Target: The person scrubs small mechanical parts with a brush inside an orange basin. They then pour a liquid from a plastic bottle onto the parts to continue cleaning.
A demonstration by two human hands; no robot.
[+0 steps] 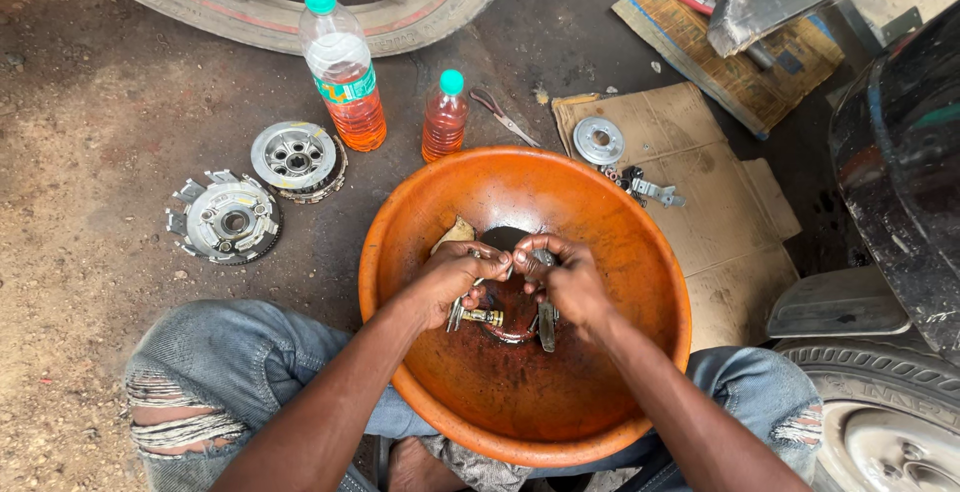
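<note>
we take the orange basin [640, 252] as our landmark. nearest to us, bent knees in torn blue jeans [215, 362] flank its near rim, and both forearms reach over that rim into the bowl.

at the basin's centre the left hand [452, 274] and the right hand [567, 282] meet, fingertips almost touching. both are curled narrow around small metal parts [541, 258] held between them, just above a shallow pool of dark reddish liquid [515, 317]. we think the right hand pinches a small round piece, though the fingers hide most of it. under the left hand a brass-coloured fitting [485, 317] pokes out, and below the right hand a flat metal lever [546, 324] lies in the liquid. a pale scrap [455, 233] rests on the inner wall just beyond the left hand.

beyond the basin's far rim stand two plastic bottles with teal caps: a small bottle [445, 120] nearly full of orange-red liquid, and further left a larger bottle [343, 72] about half full of the same. scissors [503, 117] lie right of the small bottle.

left of the basin, on the dirt, two round toothed metal hubs [228, 220] [296, 158] lie side by side. right of the basin, flattened cardboard [700, 192] carries a metal disc [598, 141] and small bracket pieces [650, 190]. furthest off, a motorcycle tyre [290, 2] arcs beyond the bottles, and a woven mat [740, 62] bears hand tools.
</note>
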